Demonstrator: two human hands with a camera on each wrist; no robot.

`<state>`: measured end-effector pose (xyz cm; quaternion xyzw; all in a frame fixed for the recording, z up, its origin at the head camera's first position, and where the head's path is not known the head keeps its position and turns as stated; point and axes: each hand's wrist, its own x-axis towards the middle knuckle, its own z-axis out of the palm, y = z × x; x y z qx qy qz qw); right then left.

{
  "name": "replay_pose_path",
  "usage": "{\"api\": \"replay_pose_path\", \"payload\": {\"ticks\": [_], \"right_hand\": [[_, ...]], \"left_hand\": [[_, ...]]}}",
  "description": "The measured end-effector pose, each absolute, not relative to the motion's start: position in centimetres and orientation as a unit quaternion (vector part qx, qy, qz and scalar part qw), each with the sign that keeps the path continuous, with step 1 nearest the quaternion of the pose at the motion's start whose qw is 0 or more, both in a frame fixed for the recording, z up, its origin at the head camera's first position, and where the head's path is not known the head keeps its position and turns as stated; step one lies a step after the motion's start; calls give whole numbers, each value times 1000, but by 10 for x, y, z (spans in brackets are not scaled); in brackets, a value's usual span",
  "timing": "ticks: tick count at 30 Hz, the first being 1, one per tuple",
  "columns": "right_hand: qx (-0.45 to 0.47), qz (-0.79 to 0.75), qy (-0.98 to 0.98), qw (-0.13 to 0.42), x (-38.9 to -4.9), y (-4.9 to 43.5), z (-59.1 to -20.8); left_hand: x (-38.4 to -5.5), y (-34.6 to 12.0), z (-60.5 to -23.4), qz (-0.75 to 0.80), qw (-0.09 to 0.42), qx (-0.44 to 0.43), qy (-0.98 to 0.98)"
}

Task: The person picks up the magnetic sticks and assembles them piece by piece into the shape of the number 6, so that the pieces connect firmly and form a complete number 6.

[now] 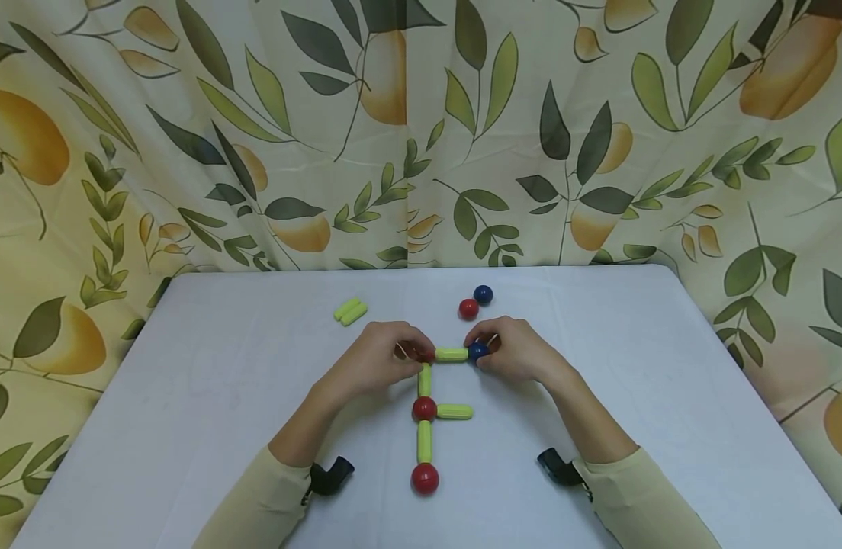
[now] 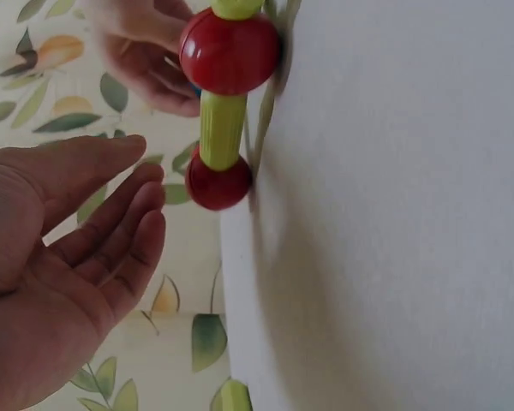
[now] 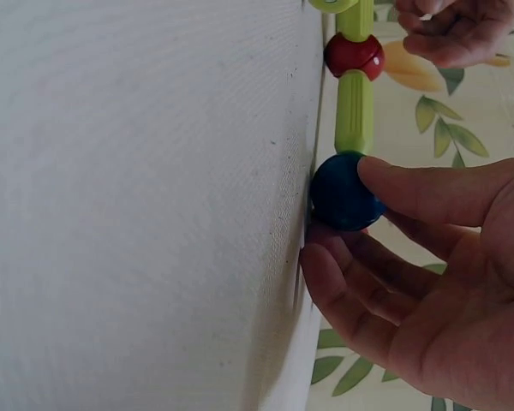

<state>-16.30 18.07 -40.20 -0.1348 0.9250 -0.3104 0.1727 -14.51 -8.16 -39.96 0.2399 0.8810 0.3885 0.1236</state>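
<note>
A construction of yellow-green sticks and balls lies on the white table, shaped like a letter F. Its upright joins a near red ball (image 1: 425,479), a middle red ball (image 1: 424,409) and a corner red ball (image 2: 218,181). From the corner, a top stick (image 1: 451,354) runs right to a blue ball (image 3: 338,193). A shorter arm, a side stick (image 1: 455,412), points right from the middle ball. My right hand (image 1: 520,351) holds the blue ball between thumb and fingers. My left hand (image 1: 383,354) is beside the corner ball, fingers spread loosely and apart from it in the left wrist view.
Two loose yellow-green sticks (image 1: 350,311) lie together at the back left. Behind the construction sit a loose red ball (image 1: 468,309) and a loose blue ball (image 1: 483,295). A leaf-and-fruit patterned curtain (image 1: 407,152) hangs behind the table (image 1: 188,381).
</note>
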Motion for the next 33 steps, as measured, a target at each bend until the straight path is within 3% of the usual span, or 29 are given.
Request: {"api": "replay_pose_path", "payload": {"ticks": [19, 33], "right_hand": [[-129, -313, 924, 176, -163, 180, -402], [-127, -314, 924, 178, -163, 180, -403]], "left_hand": [[-175, -131, -419, 418, -45, 77, 904], [-177, -138, -421, 395, 10, 33, 918]]}}
